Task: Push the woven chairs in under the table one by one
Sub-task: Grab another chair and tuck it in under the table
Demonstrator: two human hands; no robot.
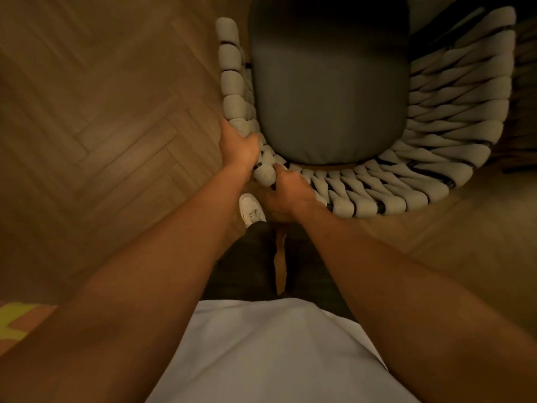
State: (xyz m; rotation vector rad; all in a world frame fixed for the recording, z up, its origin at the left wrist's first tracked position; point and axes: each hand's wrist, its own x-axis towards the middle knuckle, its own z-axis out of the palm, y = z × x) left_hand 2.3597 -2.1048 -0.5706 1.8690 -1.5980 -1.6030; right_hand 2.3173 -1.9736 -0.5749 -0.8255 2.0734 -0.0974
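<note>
- The woven chair (421,135) stands on the herringbone wood floor (101,112), filling the view from about 12 to 3 o'clock, seen from straight above.
- Its curved back is wrapped in thick pale cord over a dark frame, and a dark grey seat cushion (328,91) sits inside that curve.
- The left hand (238,144) grips the wrapped rim at roughly 11 o'clock from the view's centre, fingers curled over the cord on the chair's left side.
- The right hand (287,196) holds the same rim just beside the left, near the centre of the view, fingers closed round the back's edge with the thumb on top.
- Both hands sit close together on the rear-left bend of the back; a single cord wrap shows between them.
- Both forearms reach up from 6 o'clock, bare to the bottom edge of the view.
- A white shoe (251,209) shows on the floor just below the hands, touching nothing of the chair that I can see.
- Dark trousers (247,266) and a white shirt (261,353) fill the lower middle.
- The upper edge at 12 to 1 o'clock is in deep shadow; I cannot tell whether that is the table.
</note>
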